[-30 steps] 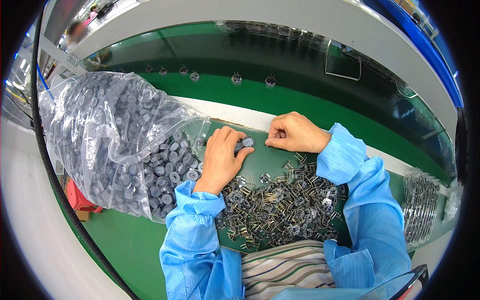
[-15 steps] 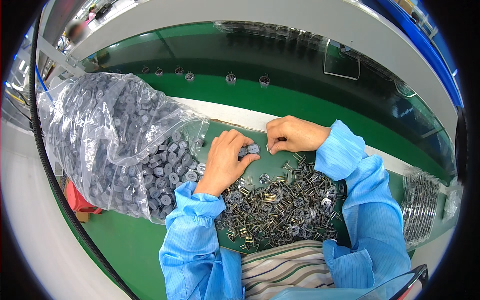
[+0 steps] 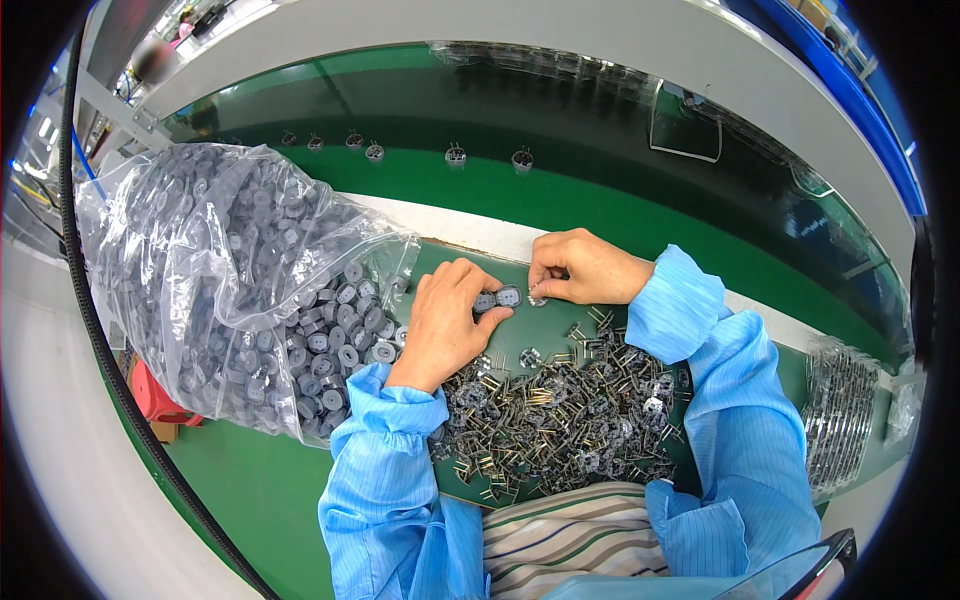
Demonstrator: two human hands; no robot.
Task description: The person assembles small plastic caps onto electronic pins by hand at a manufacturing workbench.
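Note:
Between the thumb and fingers of my left hand (image 3: pixel 445 325) are two grey round plastic caps (image 3: pixel 509 297), side by side, one partly covered by the fingers. Just to their right, my right hand (image 3: pixel 592 268) pinches a small round part with metal pins (image 3: pixel 538 298), mostly hidden by the fingertips. A small gap separates this part from the caps. Below both hands spreads a heap of similar dark parts with metal pins (image 3: pixel 560 410). One loose pin part (image 3: pixel 530 357) lies apart at the heap's upper edge.
A big clear plastic bag (image 3: pixel 225 250) of grey caps lies at left, its mouth spilling caps (image 3: pixel 350 335) toward my left hand. Beyond a white ledge (image 3: pixel 450 226), a green belt (image 3: pixel 420 180) carries several assembled pieces. Stacked clear trays (image 3: pixel 840 420) stand at right; a black cable (image 3: pixel 75 250) runs down the left.
My right hand has shifted slightly left, and more of the pin part shows below its fingertips. The left hand hardly moves. The pieces on the belt have slid a little left.

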